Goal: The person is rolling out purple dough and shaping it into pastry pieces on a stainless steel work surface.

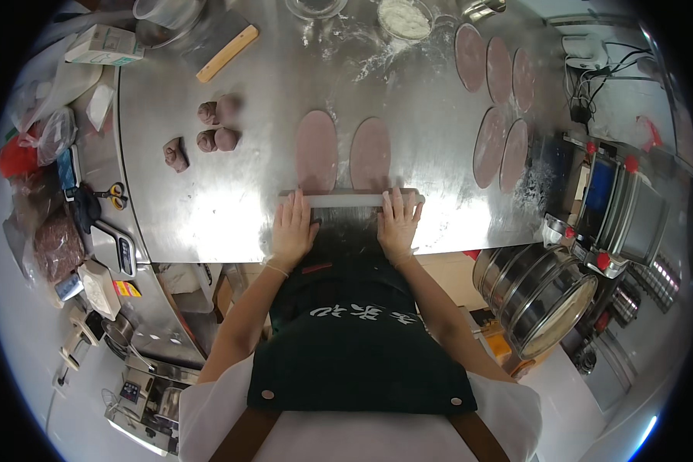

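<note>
From the head view, your left hand (292, 229) and right hand (399, 223) lie flat, fingers spread, on the rolling pin (350, 199), hiding its ends. It rests on the bench (223, 200), touching two oval dough sheets (316, 150). Five more sheets (491, 146) lie right; five dough lumps (217, 138) left.

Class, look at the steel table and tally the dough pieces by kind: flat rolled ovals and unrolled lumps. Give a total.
Flat ovals: 7
Lumps: 5
Total: 12
</note>
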